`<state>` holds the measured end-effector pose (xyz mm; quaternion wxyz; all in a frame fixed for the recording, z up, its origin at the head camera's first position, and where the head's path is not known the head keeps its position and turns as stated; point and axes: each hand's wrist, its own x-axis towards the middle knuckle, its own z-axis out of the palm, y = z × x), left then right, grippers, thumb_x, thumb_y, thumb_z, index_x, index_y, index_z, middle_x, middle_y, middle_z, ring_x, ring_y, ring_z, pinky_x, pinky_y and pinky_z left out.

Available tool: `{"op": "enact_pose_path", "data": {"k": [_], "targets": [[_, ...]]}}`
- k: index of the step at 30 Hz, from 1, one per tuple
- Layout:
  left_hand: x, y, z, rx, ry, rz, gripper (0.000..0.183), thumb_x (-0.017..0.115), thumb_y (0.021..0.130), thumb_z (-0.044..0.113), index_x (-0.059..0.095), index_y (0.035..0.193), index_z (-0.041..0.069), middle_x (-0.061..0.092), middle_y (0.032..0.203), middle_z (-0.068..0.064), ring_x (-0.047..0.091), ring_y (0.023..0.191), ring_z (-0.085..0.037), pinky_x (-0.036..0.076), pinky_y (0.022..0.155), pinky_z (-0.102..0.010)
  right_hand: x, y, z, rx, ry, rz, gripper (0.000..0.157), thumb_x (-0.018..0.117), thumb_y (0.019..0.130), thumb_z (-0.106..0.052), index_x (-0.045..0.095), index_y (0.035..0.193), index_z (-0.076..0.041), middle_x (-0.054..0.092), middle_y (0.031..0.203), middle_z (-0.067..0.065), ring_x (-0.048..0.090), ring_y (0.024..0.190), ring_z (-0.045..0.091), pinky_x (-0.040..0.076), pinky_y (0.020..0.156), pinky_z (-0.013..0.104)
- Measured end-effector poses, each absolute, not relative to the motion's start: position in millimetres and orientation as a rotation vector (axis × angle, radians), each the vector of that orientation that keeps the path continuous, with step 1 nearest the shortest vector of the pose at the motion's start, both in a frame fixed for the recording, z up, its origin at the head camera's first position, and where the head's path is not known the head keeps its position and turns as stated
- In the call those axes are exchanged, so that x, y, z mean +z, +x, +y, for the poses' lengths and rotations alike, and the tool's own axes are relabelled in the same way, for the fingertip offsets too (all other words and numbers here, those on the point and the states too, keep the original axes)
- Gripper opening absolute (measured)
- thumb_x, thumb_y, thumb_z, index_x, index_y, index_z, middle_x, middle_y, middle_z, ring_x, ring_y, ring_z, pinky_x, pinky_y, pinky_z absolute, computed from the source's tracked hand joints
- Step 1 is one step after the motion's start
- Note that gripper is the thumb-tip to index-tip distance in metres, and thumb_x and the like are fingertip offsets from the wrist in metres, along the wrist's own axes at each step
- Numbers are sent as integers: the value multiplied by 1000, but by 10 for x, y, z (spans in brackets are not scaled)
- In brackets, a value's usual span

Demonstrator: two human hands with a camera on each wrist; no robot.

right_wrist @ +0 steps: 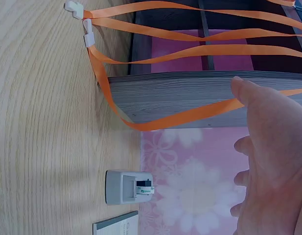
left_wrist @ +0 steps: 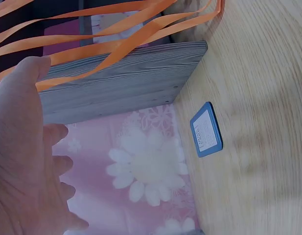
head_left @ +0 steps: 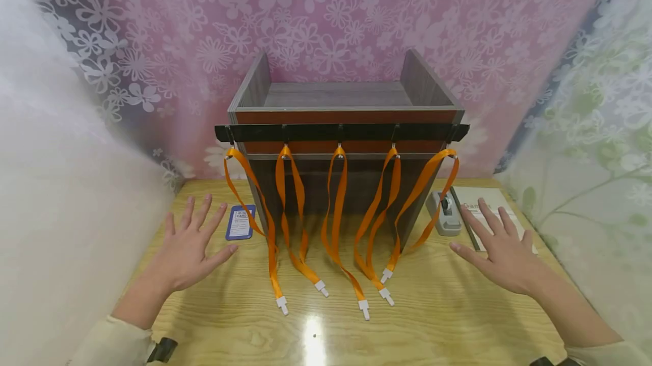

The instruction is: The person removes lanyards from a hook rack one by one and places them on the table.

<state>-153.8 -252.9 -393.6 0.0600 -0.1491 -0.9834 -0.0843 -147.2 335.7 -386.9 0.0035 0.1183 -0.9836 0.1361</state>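
Both hands are held spread with nothing in them. My left hand (head_left: 188,250) is over the left side of the table, fingers splayed, nearest a blue-framed ID card holder (head_left: 240,223) that lies flat. On the right, my right hand (head_left: 501,253) is splayed too, overlapping a notebook (head_left: 491,190) in the head view, close to a grey tape dispenser (head_left: 447,216). Between the hands, several orange lanyards (head_left: 253,180) hang by their loops from hooks on a black strip (head_left: 316,132). Their white clips (head_left: 364,308) trail toward the table's front.
A grey wooden shelf unit (head_left: 336,94) with a reddish-brown front band stands at the table's back and bears the strip. Pale wood-grain tabletop (head_left: 244,332) extends in front. Pink floral cloth (head_left: 331,21) hangs behind, with pale curtains at both sides.
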Motion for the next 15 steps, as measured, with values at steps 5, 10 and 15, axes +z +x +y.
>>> {"op": "enact_pose_path", "data": {"k": [5,10,15], "targets": [[-3941,-1576,-2554,-435,-482,-2960,75,46,103,53,19,162,15,5,168,-17,5,153,-46,17,116,-73,-3842,-1526,3365,420,430,-2956,79,57,100,-48,15,163,-24,11,166,23,7,147,59,11,92,91],[-4029,-1709,-2566,-663,-537,-2739,54,57,103,21,42,153,6,39,157,-21,41,141,-44,43,106,-64,-3784,-1605,3344,567,540,-2656,60,69,96,-23,47,149,-9,57,136,21,51,123,39,45,96,57],[-4132,-1857,-2445,-825,-502,-2616,43,61,101,21,57,142,6,60,139,-19,67,109,-41,60,84,-51,-3661,-1651,3233,785,596,-2464,47,70,92,-5,60,139,-5,68,105,0,56,93,-5,47,72,8]]}}
